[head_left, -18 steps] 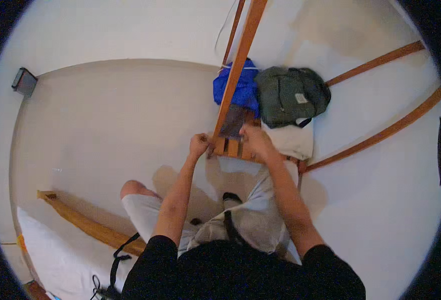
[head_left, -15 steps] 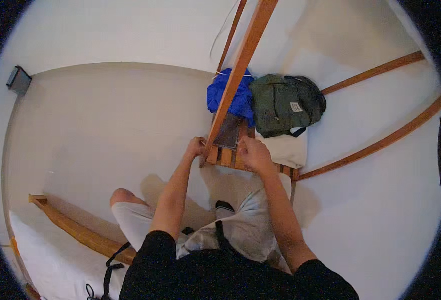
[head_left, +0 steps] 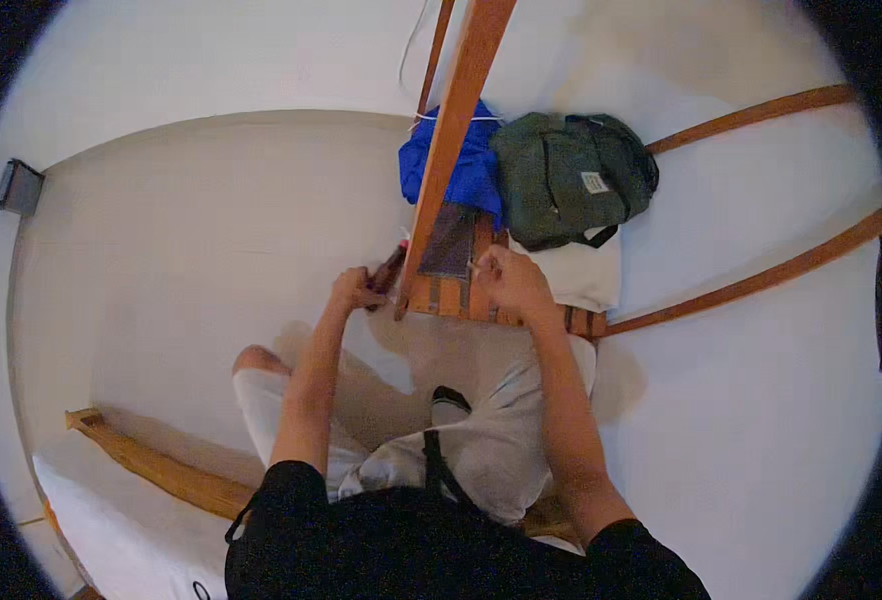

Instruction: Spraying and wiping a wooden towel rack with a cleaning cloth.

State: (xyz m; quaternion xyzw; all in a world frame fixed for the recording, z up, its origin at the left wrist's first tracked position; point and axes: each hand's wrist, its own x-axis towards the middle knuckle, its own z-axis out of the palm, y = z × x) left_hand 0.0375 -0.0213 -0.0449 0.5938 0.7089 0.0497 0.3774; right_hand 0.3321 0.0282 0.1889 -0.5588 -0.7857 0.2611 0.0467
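Note:
My left hand (head_left: 354,288) is closed around a slim dark object with a red end (head_left: 389,270), just left of the upright wooden post (head_left: 451,140). What kind of thing it is cannot be made out. My right hand (head_left: 514,280) is held in a pinch above the front of a slatted wooden rack (head_left: 451,298). At its fingertips a small pale bit shows, too small to name. Between the hands, behind the post, a dark flat panel (head_left: 449,240) lies on the slats.
A blue cloth bundle (head_left: 473,170) and a dark green backpack (head_left: 566,180) sit farther back on the rack, with folded cream cloth (head_left: 581,275) beneath the backpack. Curved wooden bars (head_left: 751,265) run off rightward. At lower left is a wooden bed edge (head_left: 161,462).
My left hand has moved left, away from the post, and the dark object with the red end now shows in it. My right hand stays pinched above the rack. The view has shifted slightly.

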